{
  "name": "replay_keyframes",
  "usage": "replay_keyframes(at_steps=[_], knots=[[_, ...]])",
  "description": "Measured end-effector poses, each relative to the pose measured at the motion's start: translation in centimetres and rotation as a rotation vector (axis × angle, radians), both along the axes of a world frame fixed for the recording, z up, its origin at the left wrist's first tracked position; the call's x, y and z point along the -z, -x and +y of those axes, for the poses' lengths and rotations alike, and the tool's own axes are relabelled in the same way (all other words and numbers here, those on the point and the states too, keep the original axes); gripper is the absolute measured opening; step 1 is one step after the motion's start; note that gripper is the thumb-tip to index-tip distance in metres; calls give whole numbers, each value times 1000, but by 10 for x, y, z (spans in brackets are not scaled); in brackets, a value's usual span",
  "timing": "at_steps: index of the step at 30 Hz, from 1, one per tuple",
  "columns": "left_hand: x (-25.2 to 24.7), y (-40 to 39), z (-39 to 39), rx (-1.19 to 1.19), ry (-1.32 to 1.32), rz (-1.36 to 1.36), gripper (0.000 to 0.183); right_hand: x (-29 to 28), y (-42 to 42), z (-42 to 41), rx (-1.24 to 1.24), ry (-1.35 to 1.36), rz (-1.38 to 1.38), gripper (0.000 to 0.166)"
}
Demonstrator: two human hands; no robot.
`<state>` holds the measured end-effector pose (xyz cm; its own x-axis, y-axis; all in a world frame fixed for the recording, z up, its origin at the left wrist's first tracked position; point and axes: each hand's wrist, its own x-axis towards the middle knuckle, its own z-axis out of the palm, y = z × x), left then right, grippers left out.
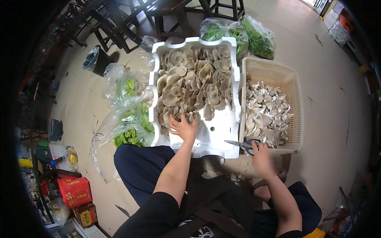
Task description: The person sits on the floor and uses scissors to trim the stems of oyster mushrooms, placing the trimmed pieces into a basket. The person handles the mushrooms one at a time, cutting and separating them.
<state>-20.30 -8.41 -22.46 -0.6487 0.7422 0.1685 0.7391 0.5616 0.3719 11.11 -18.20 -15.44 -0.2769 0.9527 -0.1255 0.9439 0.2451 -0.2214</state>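
Note:
A white foam box (237,102) stands before me, holding many grey-brown oyster mushrooms (190,80) towards its far side and left. My left hand (185,128) reaches into its near left part, fingers spread and touching mushrooms at the near edge of the heap; whether it grips one I cannot tell. In my right hand (263,159) is a pair of scissors with dark blue handles (247,146), the blades pointing left over the box's near right corner. To the right, a cream plastic basket (293,89) contains cut mushroom pieces (265,113).
Clear bags of leafy greens (131,131) lie left of the box; more bagged greens (257,38) sit beyond it. A lined black bin (99,61) stands at the far left, near dark wooden stools (169,10). Mushroom scraps (236,177) lie on the floor near my feet.

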Motion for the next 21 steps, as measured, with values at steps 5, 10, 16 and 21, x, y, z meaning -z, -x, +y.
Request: replay_keyframes(at_steps=[5, 10, 16, 21], knots=[[11, 7, 8, -137, -109, -437, 71, 12, 0, 7, -45, -15, -9, 43], [16, 39, 9, -42, -133, -495, 62, 2, -1, 20, -84, 25, -41, 32], [-2, 59, -3, -124, -294, -854, 54, -10, -8, 11, -129, -20, 15, 34], [-14, 73, -4, -11, -187, -626, 56, -37, -6, 5, 16, 37, 150, 44]])
